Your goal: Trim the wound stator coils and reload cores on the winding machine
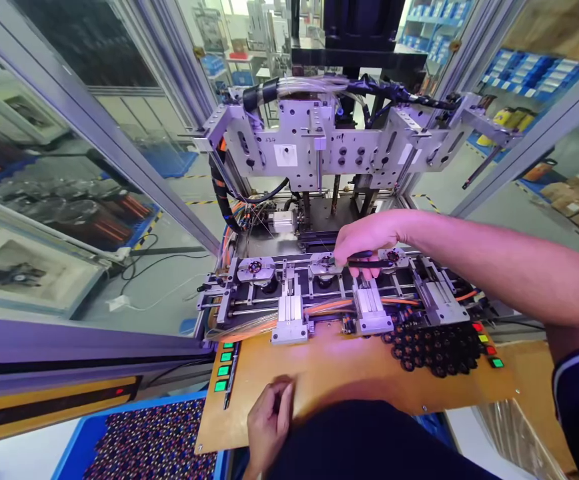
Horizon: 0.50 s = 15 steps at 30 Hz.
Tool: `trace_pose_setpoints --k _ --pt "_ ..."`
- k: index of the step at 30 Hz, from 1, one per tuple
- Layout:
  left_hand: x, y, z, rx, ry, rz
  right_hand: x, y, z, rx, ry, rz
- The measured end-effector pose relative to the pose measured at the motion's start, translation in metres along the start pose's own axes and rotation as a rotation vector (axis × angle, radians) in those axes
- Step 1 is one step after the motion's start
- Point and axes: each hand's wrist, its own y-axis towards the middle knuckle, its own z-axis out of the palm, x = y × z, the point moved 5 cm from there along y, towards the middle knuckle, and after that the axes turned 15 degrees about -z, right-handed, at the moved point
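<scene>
My right hand reaches over the middle of the machine fixture and is closed around black-handled pliers. The jaws are partly hidden by my fingers, close to the middle clamp station. A round wound part sits in the left station, and another round part shows in the right one, just beyond my hand. My left hand rests near the front edge of the tan work board, fingers curled and thumb against the index finger, with nothing visible in it.
Small dark round parts are heaped on the board's right. Green buttons and a thin metal rod lie at its left. A blue bin full of small parts stands below left. The metal head plate hangs above the fixture.
</scene>
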Motion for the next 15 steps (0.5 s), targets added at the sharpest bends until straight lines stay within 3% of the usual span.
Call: trace_pose_setpoints --k 15 --pt "-0.0033 0.0024 -0.0016 0.001 0.010 0.011 -0.0004 0.0016 -0.0025 -0.014 -0.009 0.039"
